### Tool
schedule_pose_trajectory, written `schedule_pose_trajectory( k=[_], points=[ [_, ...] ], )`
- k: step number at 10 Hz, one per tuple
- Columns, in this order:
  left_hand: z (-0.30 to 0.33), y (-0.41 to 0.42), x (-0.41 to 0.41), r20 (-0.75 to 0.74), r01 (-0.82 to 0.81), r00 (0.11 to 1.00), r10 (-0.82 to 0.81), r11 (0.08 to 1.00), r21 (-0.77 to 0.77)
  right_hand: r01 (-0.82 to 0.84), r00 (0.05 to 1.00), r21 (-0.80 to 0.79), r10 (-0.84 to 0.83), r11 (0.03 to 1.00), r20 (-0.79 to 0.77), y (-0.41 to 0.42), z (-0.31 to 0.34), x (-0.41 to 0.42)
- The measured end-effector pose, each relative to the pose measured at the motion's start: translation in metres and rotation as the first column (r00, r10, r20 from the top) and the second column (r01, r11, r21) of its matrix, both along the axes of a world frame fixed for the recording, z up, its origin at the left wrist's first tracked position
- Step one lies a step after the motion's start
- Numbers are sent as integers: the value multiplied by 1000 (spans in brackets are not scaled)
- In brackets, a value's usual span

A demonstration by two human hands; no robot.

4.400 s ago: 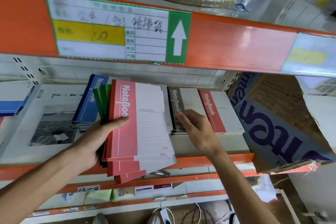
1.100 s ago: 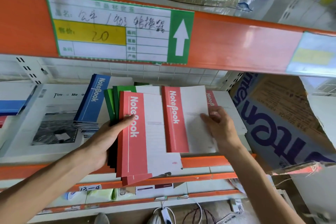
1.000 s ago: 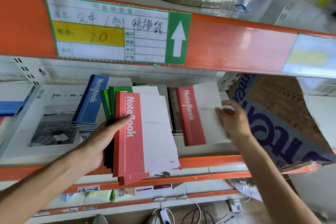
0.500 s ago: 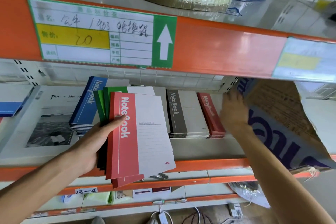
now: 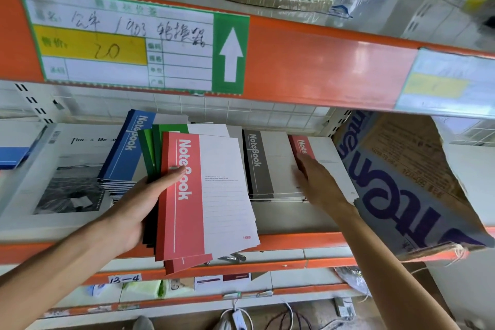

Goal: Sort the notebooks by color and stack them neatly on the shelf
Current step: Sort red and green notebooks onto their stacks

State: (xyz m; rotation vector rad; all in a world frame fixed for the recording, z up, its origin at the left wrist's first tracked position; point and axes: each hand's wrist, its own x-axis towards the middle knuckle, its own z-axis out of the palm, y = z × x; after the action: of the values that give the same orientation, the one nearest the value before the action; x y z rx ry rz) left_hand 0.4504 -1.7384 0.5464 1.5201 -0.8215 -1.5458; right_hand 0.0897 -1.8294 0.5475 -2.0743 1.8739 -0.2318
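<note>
The left thumb (image 5: 175,171) lay across the red cover of the top notebook, the other fingers hidden beneath, so the left hand (image 5: 139,206) was grasping a fanned bundle of notebooks (image 5: 209,195) from its left edge. That bundle showed a red-and-white cover on top, more red ones poking out below its near edge, and green covers offset to the far left; it hung over the orange front lip of the shelf (image 5: 294,242). The right hand (image 5: 318,182) reached in flat, its fingers straight and released, resting on the red stack (image 5: 321,155) at the seam where that stack met the grey stack (image 5: 263,166); blur made the exact fingertip contact hard to read. Both stacks lay flat on the shelf, side by side and touching, the red one on the right. Left of the held bundle, a blue stack (image 5: 128,153) sat partly on a large black-and-white printed book (image 5: 59,182). At the far right a torn cardboard box (image 5: 407,182) with purple lettering leaned beside the red stack. Above, the orange beam (image 5: 321,67) carried a green-bordered price label (image 5: 128,40) with a white arrow
</note>
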Motion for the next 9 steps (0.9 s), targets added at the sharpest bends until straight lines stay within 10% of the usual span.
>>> schedule_pose_trajectory(
  k=[1, 2, 5, 9],
  points=[
    [10, 3, -6, -38, -13, 999, 13, 1000, 1, 2, 952, -75, 21, 997, 304, 27, 25, 29],
    [22, 11, -11, -26, -1, 1000, 0, 999, -36, 33, 647, 139, -127, 990, 752, 59, 53, 71],
    [35, 15, -13, -156, -54, 987, 44, 997, -63, 57, 512, 295, -282, 954, 812, 84, 54, 112],
    [-58, -60, 34, 67, -108, 992, 107, 994, 16, 128, 357, 409, -427, 903, 831, 84, 37, 107]
  ],
)
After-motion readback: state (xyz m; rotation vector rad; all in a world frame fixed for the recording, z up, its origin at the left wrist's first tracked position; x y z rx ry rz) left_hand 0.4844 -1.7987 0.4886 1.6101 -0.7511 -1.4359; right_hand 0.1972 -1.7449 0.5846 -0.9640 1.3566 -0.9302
